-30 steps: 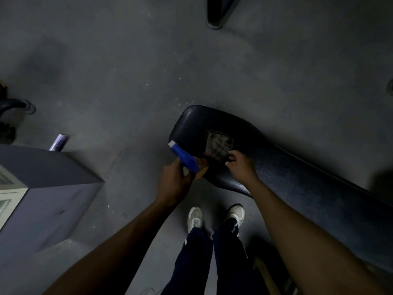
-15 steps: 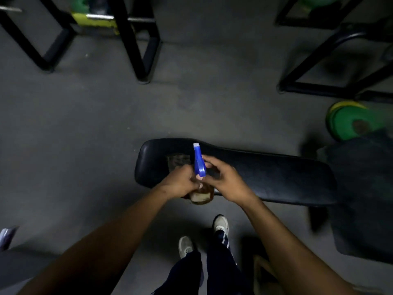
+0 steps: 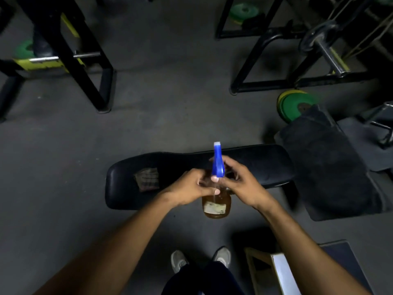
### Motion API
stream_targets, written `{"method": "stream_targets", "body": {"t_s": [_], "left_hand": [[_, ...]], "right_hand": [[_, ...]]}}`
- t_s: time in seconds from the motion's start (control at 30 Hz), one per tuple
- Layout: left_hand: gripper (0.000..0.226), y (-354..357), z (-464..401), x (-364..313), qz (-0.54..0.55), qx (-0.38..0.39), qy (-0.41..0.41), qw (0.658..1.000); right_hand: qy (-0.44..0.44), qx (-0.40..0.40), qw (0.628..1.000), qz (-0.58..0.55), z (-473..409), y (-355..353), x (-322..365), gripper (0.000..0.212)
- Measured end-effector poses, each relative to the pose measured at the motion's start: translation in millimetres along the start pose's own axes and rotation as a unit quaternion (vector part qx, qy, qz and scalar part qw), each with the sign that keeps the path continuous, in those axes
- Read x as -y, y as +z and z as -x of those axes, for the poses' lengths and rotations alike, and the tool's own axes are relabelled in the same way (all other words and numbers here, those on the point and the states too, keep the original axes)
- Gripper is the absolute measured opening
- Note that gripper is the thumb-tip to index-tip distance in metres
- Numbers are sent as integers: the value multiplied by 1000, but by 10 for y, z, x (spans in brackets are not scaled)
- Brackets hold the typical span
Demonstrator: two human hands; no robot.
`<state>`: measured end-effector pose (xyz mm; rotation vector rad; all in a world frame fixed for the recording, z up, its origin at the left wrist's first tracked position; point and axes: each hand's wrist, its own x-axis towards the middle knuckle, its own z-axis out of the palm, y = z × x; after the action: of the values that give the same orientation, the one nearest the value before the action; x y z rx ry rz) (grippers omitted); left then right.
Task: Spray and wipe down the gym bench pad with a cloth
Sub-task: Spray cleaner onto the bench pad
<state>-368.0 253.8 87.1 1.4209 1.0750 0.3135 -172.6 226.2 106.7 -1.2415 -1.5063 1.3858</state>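
A black gym bench pad (image 3: 251, 160) lies across the middle of the head view. A folded checked cloth (image 3: 147, 179) rests on its left end. Over the pad's near edge I hold a spray bottle (image 3: 217, 204) of amber liquid with a blue trigger head pointing away from me. My left hand (image 3: 191, 187) grips the bottle's neck from the left. My right hand (image 3: 240, 182) wraps the neck and trigger from the right. The bottle's neck is hidden by both hands.
A dark cloth-covered pad (image 3: 331, 165) adjoins the bench on the right. Black machine frames (image 3: 89, 67) stand at the back left and back right. A green weight plate (image 3: 294, 104) lies at the right. A wooden box (image 3: 276, 271) sits by my feet.
My view swung so the bench now lies level across the frame. My right hand left the cloth and joined the left on the bottle, which now stands upright over the pad's near edge.
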Motion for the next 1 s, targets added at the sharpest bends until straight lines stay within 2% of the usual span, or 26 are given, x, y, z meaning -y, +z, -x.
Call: {"method": "stream_targets", "body": {"t_s": [0.1, 0.3, 0.43, 0.53, 0.6, 0.7, 0.77, 0.83, 0.93, 1.0], "left_hand": [[30, 233, -96, -254, 40, -36, 17, 998], [30, 689, -381, -617, 89, -2, 19, 996], [29, 1052, -660, -816, 89, 0, 29, 996], [28, 1295, -910, -881, 82, 30, 35, 996], [28, 1418, -1071, -885, 75, 57, 33, 995], [27, 1588, -1332, -850, 60, 93, 10, 994], [26, 1659, -1500, -823, 50, 118, -5, 992], [25, 1679, -1678, -781, 35, 146, -16, 988], [31, 1618, -1989, -730, 6, 180, -30, 983], [36, 1551, -2273, -670, -17, 198, -33, 979]], "right_hand": [[-16, -77, 995, -67, 154, -298, 42, 32], [-50, -171, 976, -126, 389, -870, 100, 29], [-41, -222, 966, -126, 518, -1190, 20, 38], [-28, -249, 962, -109, 583, -1344, -152, 50], [-22, -294, 950, -106, 593, -1372, -275, 47], [3, -403, 898, -176, 573, -1429, -517, 20], [34, -469, 839, -275, 541, -1466, -681, 21], [55, -521, 789, -319, 492, -1507, -811, 24], [75, -576, 771, -263, 423, -1577, -980, 24], [98, -604, 764, -206, 360, -1628, -1178, 14]]}}
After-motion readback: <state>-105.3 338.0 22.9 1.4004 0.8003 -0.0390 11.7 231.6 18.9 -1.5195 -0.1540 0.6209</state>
